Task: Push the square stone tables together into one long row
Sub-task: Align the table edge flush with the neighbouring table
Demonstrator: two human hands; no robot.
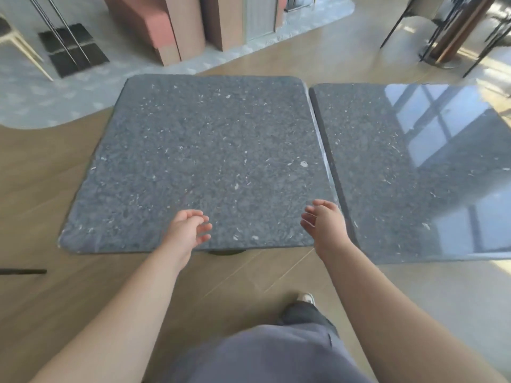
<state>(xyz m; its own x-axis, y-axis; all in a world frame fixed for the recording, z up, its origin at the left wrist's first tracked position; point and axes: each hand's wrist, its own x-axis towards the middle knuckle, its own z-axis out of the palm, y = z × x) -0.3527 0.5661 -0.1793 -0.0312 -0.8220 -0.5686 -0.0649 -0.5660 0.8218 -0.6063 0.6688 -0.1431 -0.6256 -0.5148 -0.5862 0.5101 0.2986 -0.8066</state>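
Two square stone tables are seen from above, side by side w/ their inner edges nearly meeting; only a thin dark seam is left between them, running front to back. The left table is dark grey w/ pale flecks, corners rounded, top matte. The right table is the same stone but glossy, and window panes are mirrored across its far and right parts; its right side is cut off by the frame. Its near edge sits a bit closer to the person than the left one's, so the row is not quite flush at the front. A round dark base is glimpsed under the left table's near edge. Both hands are held over the left table's near part, apart from each other and gripping nothing: the left hand w/ fingers loosely curled, the right hand near the seam, palm turned inward, fingers relaxed. Whether either touches the top can't be told. The floor is laid in tan wood planks, giving way to a pale speckled curved area at the far left. Wood and pink panels are stood at the back, thin dark chair legs at far right. Grey trousers and one shoe are seen below.
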